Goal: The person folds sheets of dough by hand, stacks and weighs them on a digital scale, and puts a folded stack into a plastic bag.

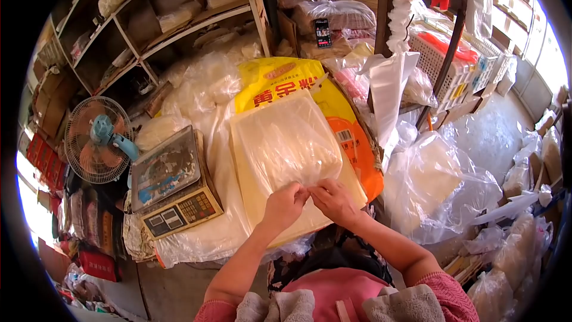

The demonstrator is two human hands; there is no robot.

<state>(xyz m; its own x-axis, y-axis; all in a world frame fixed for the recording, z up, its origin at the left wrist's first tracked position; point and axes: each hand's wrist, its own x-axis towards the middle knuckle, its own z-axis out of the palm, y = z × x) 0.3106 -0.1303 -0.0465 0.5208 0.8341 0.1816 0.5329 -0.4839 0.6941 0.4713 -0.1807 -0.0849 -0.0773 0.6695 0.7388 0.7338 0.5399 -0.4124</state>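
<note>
A clear plastic bag [292,137] holding a flat, pale stack lies on larger cream sheets [247,185]. At the bag's near edge, my left hand [287,204] and my right hand [335,201] meet fingertip to fingertip. Both hands have their fingers closed on the gathered plastic of the bag. Under the sheets, a yellow and orange printed sack [351,143] shows at the back and right. To the left of the sheets sits a weighing scale [179,182] with a worn metal top and a keypad.
A fan [100,137] stands at the left, below shelves [196,27]. A phone [322,33] leans against bagged goods at the back. White plastic baskets [444,65] are at the back right. A large clear bag [438,185] lies right of the work surface.
</note>
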